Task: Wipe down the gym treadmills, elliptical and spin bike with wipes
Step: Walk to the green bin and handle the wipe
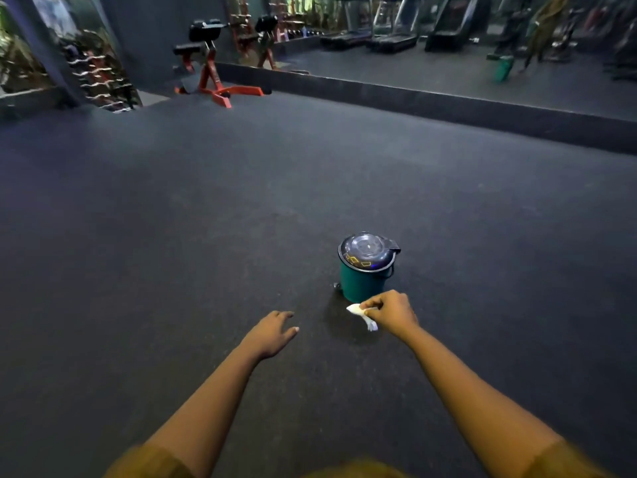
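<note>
The right hand (391, 312) pinches a crumpled white wipe (362, 315), held just in front of a small green plastic bin with a dark lid (365, 267) on the dark rubber floor (172, 236). The left hand (272, 332) hangs empty, fingers loosely spread. What look like treadmills (396, 25) show blurred in the wall mirror (448, 70).

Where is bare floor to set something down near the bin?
Bare floor spreads left of the green bin up to the red bench, and right of it toward the mirror ledge. Crowded only just before the bin, where the right hand pinches a wipe.
</note>
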Demonstrator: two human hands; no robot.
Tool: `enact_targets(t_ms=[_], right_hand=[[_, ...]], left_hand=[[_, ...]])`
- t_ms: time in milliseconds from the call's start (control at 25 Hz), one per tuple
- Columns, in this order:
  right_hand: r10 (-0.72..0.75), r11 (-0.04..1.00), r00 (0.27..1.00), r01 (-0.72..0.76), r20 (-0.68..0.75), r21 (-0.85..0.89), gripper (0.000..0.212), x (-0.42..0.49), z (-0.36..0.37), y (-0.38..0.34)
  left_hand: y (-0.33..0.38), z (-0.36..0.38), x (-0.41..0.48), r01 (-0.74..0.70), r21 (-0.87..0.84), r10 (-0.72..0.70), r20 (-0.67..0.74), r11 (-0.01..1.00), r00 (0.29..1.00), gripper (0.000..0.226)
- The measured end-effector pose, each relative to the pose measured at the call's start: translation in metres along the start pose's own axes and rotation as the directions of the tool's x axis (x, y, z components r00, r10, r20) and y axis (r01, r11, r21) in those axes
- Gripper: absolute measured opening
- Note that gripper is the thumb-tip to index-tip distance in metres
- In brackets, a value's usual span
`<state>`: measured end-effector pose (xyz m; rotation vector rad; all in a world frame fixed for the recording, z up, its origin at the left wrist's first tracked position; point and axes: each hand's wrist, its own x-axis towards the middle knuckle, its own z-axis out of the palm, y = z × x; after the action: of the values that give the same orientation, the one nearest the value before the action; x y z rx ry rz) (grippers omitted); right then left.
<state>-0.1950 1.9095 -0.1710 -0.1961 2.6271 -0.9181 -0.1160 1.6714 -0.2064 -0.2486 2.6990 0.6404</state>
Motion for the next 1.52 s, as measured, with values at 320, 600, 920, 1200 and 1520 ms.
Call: enact_targets(t_ms=[320, 600, 920, 1200, 1520], right_hand=[[0.188, 0.979, 0.978, -0.179, -0.095, 0.097, 0.019, 0.186, 0.007, -0.034], [0.242, 0.969, 0.966, -0.236, -0.095, 0.069, 0.022, 0.363, -0.021, -0.081], [0.438, 0.896, 0.871, -0.404, -0.223, 0.183, 0.019, 0.485, -0.043, -0.114], [0.578, 0.813, 0.759, -0.508, -0.298, 0.284, 0.016, 0.544, -0.05, -0.145], [0.623, 0.781, 0.716, -0.549, -0.315, 0.297, 0.018, 0.574, -0.061, -0.15]], left_hand=[[-0.021, -0.081, 0.219, -0.188, 0.081, 0.178, 0.121, 0.979, 0.977, 0.054], [-0.031, -0.17, 0.402, -0.279, 0.099, 0.256, 0.195, 0.955, 0.947, 0.053], [-0.021, -0.231, 0.579, -0.473, 0.171, 0.387, 0.374, 0.864, 0.843, 0.053], [0.005, -0.246, 0.663, -0.652, 0.156, 0.478, 0.559, 0.742, 0.678, 0.055], [0.012, -0.252, 0.7, -0.676, 0.089, 0.521, 0.567, 0.731, 0.638, 0.055]])
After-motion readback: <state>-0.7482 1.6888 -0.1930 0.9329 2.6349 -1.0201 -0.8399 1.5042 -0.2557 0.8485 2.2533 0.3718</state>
